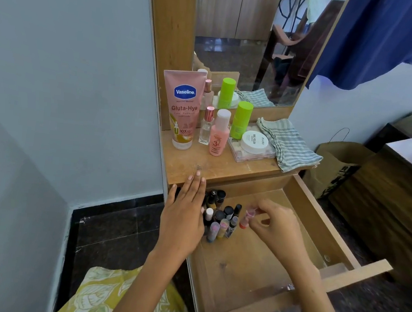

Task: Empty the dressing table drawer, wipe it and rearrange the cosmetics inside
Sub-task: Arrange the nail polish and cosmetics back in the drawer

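The wooden drawer (245, 275) is pulled out below the dressing table top (214, 164). Several small nail polish bottles (221, 216) stand clustered in its far left corner. My left hand (184, 215) lies flat with straight fingers against the left side of that cluster, its fingertips reaching the table edge. My right hand (274, 225) pinches a small red-orange bottle (247, 218) just right of the cluster, low over the drawer floor. On the table top stand a pink Vaseline tube (184, 109), a clear perfume bottle (206, 126), a pink bottle (220, 133) and a green bottle (241, 120).
A white round jar (255, 142) sits on a clear plastic box (249, 151). A striped cloth (288, 142) lies folded at the table's right end. A mirror (251, 40) rises behind. A brown paper bag (337, 165) stands on the floor to the right, with a blue curtain (393, 38) above.
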`<action>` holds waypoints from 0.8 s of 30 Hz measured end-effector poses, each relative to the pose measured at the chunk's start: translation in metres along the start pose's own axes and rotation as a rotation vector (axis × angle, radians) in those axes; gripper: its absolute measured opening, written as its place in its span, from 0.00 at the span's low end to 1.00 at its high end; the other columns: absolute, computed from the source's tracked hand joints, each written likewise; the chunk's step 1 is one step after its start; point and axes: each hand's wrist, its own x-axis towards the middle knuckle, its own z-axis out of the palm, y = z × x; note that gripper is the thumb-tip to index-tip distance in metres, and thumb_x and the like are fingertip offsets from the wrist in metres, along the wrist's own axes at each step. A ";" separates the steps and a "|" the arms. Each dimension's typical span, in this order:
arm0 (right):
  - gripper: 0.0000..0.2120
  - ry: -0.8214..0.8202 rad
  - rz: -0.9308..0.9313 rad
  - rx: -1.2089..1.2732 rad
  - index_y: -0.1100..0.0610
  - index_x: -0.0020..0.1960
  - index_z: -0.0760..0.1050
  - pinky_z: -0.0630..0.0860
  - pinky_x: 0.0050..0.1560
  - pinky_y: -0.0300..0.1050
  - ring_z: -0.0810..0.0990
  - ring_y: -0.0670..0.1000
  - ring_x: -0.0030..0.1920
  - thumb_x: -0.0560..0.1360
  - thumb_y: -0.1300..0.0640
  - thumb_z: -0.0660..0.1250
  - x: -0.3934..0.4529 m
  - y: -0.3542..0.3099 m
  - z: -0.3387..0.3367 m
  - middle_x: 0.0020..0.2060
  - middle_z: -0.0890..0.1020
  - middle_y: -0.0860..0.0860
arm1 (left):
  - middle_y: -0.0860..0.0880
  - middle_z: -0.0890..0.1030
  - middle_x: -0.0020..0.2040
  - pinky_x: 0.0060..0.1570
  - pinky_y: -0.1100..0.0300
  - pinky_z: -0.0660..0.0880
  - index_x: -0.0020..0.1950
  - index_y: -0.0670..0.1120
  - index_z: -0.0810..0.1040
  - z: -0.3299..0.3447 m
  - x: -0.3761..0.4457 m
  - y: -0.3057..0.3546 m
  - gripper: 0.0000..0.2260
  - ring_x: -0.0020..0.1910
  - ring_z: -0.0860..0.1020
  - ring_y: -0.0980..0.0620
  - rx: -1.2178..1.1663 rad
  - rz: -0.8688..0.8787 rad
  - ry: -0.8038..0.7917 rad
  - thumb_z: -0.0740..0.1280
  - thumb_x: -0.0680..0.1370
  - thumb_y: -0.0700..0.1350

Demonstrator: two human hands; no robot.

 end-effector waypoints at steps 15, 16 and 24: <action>0.09 -0.166 0.117 -0.142 0.46 0.42 0.74 0.79 0.46 0.44 0.81 0.40 0.43 0.70 0.57 0.71 0.001 0.009 0.023 0.43 0.82 0.41 | 0.52 0.36 0.76 0.73 0.54 0.37 0.76 0.48 0.37 0.004 0.001 0.000 0.29 0.74 0.37 0.55 0.000 0.004 0.023 0.53 0.82 0.45; 0.09 -0.166 0.116 -0.135 0.46 0.42 0.73 0.79 0.46 0.44 0.81 0.40 0.43 0.70 0.58 0.71 0.001 0.008 0.024 0.43 0.82 0.41 | 0.52 0.35 0.76 0.73 0.54 0.37 0.76 0.48 0.37 0.004 0.001 0.000 0.29 0.74 0.36 0.55 0.010 0.004 0.020 0.52 0.82 0.46; 0.08 -0.204 0.141 -0.132 0.48 0.48 0.77 0.79 0.45 0.43 0.81 0.41 0.44 0.71 0.58 0.70 0.003 0.002 0.024 0.44 0.82 0.41 | 0.52 0.34 0.76 0.74 0.53 0.39 0.76 0.48 0.36 0.002 0.001 0.000 0.29 0.74 0.36 0.55 0.034 0.000 -0.009 0.52 0.82 0.46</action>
